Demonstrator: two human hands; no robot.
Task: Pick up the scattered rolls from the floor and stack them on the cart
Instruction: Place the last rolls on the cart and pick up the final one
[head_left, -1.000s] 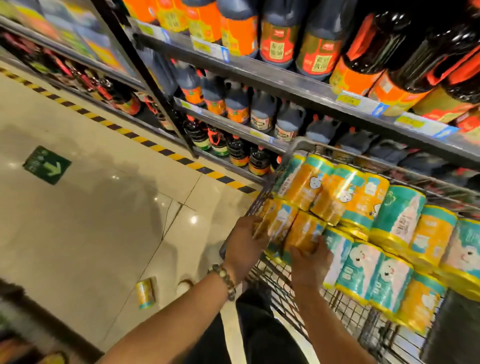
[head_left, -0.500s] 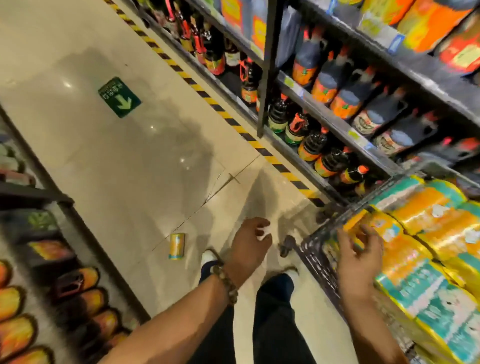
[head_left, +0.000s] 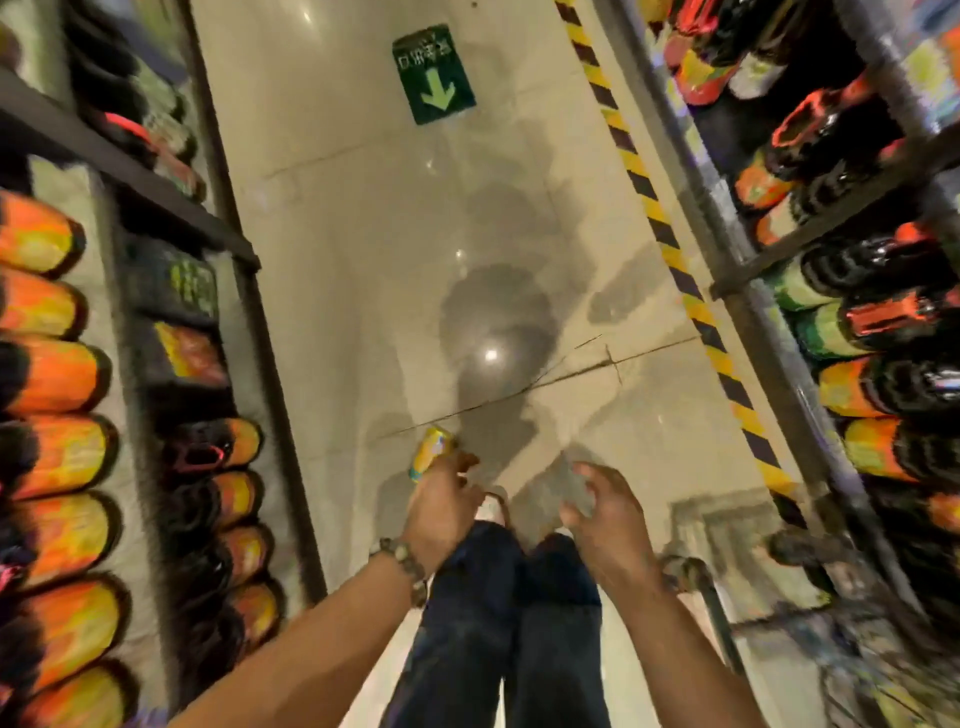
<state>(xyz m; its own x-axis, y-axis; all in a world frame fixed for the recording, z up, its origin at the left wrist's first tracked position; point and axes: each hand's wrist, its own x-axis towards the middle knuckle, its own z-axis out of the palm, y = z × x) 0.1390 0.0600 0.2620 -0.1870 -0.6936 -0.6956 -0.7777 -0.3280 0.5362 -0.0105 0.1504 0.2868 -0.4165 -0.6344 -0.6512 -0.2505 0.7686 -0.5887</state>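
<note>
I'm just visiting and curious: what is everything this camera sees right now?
roll: one, yellow, on the floor by the left hand
floor sign: one, green with arrow, up the aisle
hazard tape: one strip, yellow-black, along the right shelves
packs: many, orange-yellow, left shelves
bottles: many, dark, right shelves
cart: one, grey, blurred, lower right
bracelet: one, beaded, left wrist
legs: two, dark trousers
left hand: at the roll, contact unclear
right hand: loosely curled, empty
</note>
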